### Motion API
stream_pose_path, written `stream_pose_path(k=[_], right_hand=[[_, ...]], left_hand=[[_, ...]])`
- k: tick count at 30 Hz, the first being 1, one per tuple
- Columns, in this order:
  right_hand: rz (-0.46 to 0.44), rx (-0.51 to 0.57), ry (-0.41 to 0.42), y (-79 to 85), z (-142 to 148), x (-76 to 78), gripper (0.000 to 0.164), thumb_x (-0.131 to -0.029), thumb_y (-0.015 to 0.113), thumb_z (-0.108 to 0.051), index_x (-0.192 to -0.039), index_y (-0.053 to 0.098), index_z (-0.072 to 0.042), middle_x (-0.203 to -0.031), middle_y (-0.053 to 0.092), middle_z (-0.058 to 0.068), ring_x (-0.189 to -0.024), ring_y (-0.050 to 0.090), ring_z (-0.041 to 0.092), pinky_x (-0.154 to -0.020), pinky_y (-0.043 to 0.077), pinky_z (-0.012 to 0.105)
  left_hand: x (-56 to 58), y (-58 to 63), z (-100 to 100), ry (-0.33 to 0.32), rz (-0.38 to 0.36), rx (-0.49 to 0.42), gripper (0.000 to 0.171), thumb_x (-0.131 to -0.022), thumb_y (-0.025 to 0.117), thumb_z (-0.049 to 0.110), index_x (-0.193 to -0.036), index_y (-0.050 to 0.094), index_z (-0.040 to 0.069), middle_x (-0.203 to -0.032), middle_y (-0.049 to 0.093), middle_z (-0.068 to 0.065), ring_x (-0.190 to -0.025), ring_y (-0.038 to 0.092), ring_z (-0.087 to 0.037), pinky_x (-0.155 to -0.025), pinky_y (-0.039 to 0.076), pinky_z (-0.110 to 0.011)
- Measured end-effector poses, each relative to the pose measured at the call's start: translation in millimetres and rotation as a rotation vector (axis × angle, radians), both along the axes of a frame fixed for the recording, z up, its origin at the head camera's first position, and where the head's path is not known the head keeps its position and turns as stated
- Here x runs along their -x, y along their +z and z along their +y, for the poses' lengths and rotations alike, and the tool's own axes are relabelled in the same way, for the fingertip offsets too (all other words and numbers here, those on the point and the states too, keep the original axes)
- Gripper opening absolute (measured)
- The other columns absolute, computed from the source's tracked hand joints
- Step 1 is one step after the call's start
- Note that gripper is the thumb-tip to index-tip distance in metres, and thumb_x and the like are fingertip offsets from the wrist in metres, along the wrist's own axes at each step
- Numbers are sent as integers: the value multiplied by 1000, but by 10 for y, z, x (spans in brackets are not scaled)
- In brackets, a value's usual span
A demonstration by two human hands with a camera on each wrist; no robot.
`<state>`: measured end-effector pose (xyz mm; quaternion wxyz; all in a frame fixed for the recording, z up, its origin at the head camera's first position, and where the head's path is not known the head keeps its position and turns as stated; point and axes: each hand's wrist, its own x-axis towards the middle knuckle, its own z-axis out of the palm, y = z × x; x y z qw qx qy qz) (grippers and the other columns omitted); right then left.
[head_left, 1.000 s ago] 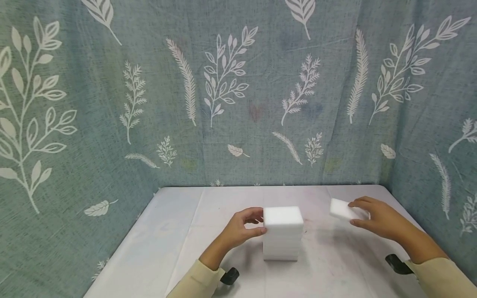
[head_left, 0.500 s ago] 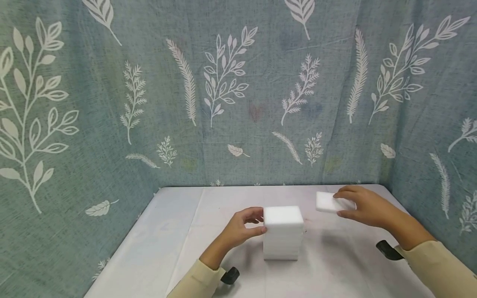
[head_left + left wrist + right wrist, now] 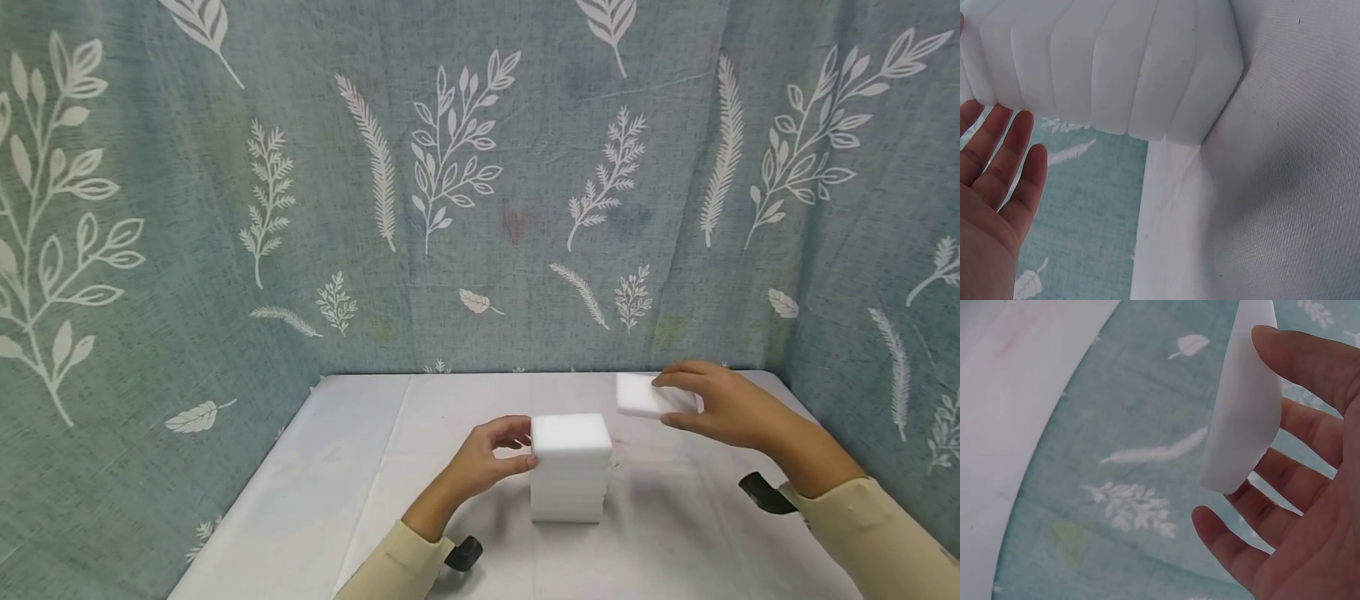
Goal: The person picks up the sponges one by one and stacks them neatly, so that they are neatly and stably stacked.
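Several white sponges form an upright stack on the table, their layers showing side by side in the left wrist view. My left hand rests against the left side of this stack near its top, the thumb at the front corner and the other fingers farther back. In the left wrist view its fingers are lightly bent, with tips right at the stack's edge. To the right and behind the stack, my right hand holds one more white sponge in the air, pinched between thumb and fingers.
A white cloth covers the table. Green-blue curtains with white leaf prints hang behind it and on both sides. Dark wrist devices sit under both cuffs.
My right hand has carried its sponge leftward and farther back, closer to the stack. The left hand and the stack have stayed in place.
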<state>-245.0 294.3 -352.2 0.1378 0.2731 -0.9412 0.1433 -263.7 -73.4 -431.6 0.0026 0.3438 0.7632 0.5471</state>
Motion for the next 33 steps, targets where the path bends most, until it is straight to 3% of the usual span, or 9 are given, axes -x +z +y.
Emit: stream_pose_path(k=[13,33], right_hand=[[52,48,144,67,-265,-27,40,-85,76,-34,-121,66,-19,-122,58,-1,-112,56,24,-87,50,48],[43,34,265,20,-632,-20,36,-84,77,-32,-117,67,-20,-124,58,-5,-113,56,20,-89,51,44]], left_hand=[[-11,12,-13,-6,2,3,45,-84,76,12,-125,60,3,-112,66,-10,-107,59,-37,-93,47,-54],[-21,31,-10,-8,-1,13,45,-84,77,12,-124,60,2,-112,66,-9,-106,60,-34,-93,46,-55]])
